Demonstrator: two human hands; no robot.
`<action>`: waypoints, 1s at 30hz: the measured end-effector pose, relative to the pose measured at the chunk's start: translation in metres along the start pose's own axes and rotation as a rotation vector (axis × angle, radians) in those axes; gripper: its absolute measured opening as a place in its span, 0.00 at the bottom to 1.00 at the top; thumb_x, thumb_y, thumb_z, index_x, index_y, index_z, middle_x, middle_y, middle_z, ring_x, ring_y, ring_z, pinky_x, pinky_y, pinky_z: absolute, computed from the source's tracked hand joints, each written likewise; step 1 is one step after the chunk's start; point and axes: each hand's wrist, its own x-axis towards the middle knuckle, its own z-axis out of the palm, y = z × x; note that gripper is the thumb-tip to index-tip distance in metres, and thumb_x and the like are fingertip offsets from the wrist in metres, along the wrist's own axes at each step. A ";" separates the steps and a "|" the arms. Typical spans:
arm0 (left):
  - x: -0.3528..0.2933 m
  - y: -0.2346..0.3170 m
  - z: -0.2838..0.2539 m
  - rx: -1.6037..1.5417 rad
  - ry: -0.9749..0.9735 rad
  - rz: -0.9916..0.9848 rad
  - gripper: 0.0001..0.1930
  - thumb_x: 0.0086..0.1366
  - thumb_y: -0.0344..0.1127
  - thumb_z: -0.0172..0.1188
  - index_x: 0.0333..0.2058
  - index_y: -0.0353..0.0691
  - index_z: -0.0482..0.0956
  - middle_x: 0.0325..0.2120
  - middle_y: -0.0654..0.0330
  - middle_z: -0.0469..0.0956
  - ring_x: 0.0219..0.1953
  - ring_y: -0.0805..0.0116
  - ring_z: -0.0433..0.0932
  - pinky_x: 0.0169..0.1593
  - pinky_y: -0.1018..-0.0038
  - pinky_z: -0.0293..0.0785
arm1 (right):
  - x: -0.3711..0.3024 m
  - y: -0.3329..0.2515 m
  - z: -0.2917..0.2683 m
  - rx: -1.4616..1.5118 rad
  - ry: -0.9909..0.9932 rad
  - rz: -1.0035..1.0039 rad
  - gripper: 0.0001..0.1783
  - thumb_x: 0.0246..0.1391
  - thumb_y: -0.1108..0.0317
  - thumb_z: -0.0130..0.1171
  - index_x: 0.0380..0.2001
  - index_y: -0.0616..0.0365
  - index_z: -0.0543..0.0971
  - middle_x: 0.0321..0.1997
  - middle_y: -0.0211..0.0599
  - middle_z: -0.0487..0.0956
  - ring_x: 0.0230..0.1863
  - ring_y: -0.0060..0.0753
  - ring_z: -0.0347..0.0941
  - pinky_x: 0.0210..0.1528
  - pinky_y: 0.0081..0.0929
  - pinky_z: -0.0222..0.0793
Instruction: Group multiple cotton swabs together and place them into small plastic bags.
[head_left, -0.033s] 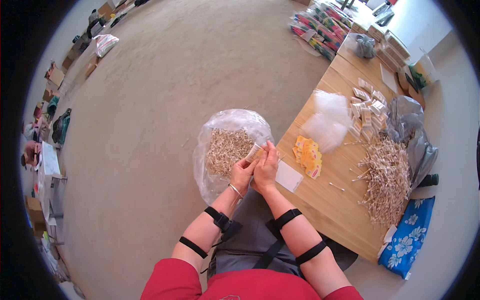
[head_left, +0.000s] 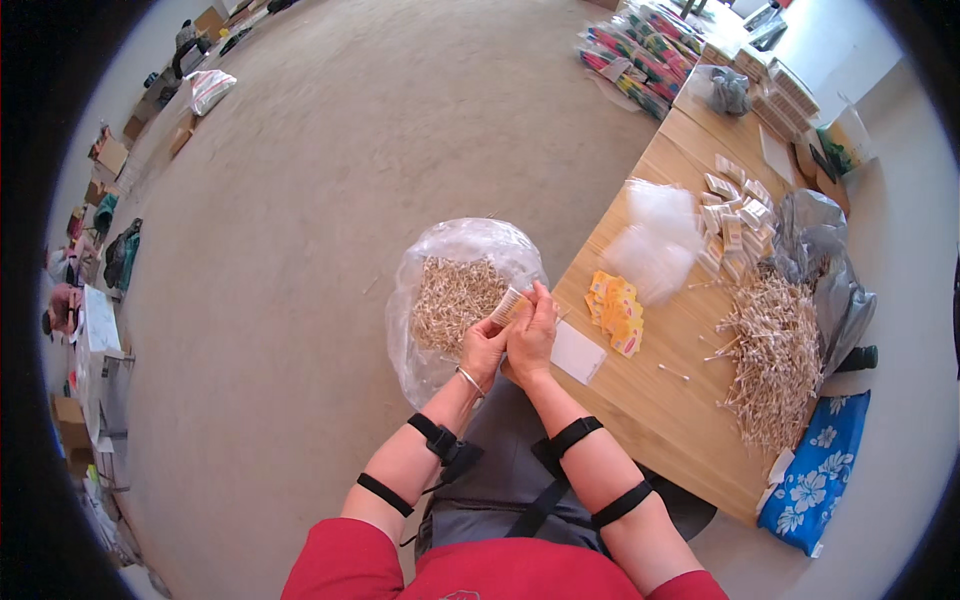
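My left hand point(head_left: 485, 347) is closed around a small pack of cotton swabs point(head_left: 507, 305), whose swab ends show in a row. Close against it, my right hand point(head_left: 533, 338) pinches at the pack's upper right side; its fingertips partly cover the pack. Just beyond my hands, a large clear plastic bag point(head_left: 402, 335) stands open, filled with loose cotton swabs point(head_left: 452, 300). Right of my hands, a white card point(head_left: 578, 354) lies at the table's edge. Yellow printed cards point(head_left: 617, 312) are fanned out beside it.
The wooden table point(head_left: 690, 420) holds clear plastic sleeves point(head_left: 655, 245), several finished-looking swab packs point(head_left: 738, 215), a heap of loose swabs point(head_left: 770, 350) and grey plastic bags point(head_left: 835, 300). A blue floral cloth point(head_left: 815, 480) hangs at its right corner. Colourful wrapped bundles point(head_left: 640, 60) lie beyond.
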 end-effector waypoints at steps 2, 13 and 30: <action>-0.004 0.007 0.002 0.088 -0.055 0.005 0.13 0.61 0.36 0.61 0.41 0.35 0.77 0.30 0.66 0.79 0.29 0.81 0.74 0.33 0.82 0.70 | 0.000 -0.001 -0.001 0.016 0.007 0.005 0.19 0.56 0.77 0.43 0.53 0.63 0.65 0.44 0.48 0.72 0.50 0.50 0.64 0.56 0.43 0.57; 0.053 0.042 0.007 0.216 -0.045 0.023 0.10 0.61 0.37 0.60 0.33 0.34 0.81 0.27 0.66 0.78 0.27 0.80 0.72 0.32 0.81 0.69 | 0.005 -0.005 0.001 -0.056 0.069 -0.078 0.22 0.53 0.80 0.45 0.53 0.64 0.65 0.42 0.48 0.74 0.48 0.50 0.68 0.52 0.42 0.62; 0.055 0.046 0.007 0.329 -0.302 -0.014 0.09 0.65 0.37 0.56 0.35 0.37 0.76 0.26 0.67 0.77 0.25 0.81 0.71 0.29 0.79 0.70 | 0.004 -0.011 0.013 0.017 0.094 -0.053 0.29 0.54 0.76 0.43 0.61 0.66 0.54 0.65 0.61 0.54 0.69 0.61 0.42 0.69 0.50 0.37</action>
